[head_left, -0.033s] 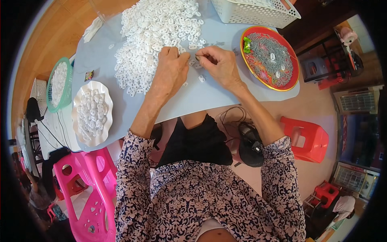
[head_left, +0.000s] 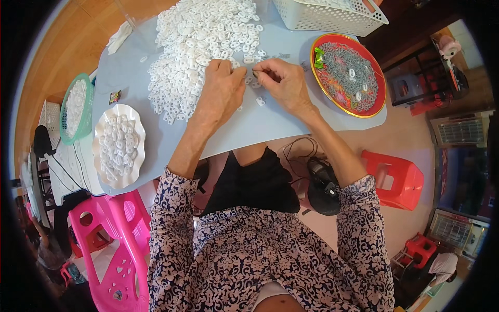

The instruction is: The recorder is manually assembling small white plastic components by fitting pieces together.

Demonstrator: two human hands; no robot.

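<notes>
My left hand point(head_left: 221, 96) is closed beside a large pile of small white oval plastic pieces with holes point(head_left: 205, 36). Its curled fingertips hide whatever they grip. Close by on the right, my right hand point(head_left: 287, 86) has thumb and forefinger pinched together, and what lies between them is too small to make out. A narrow gap separates the two hands' fingertips, with a few white pieces lying under and around them. One loose white piece point(head_left: 260, 101) rests below the right fingertips. To the right of that hand, a red gold-rimmed plate point(head_left: 381, 86) holds many small grey parts and several white pieces.
All this is on a pale blue table point(head_left: 260, 125). A scalloped white dish point(head_left: 138, 166) of white pieces stands at its left edge, near a green basket point(head_left: 66, 122). A perforated pale basket point(head_left: 322, 21) sits at the back. Pink chair point(head_left: 130, 239) and red stool point(head_left: 405, 179) flank me.
</notes>
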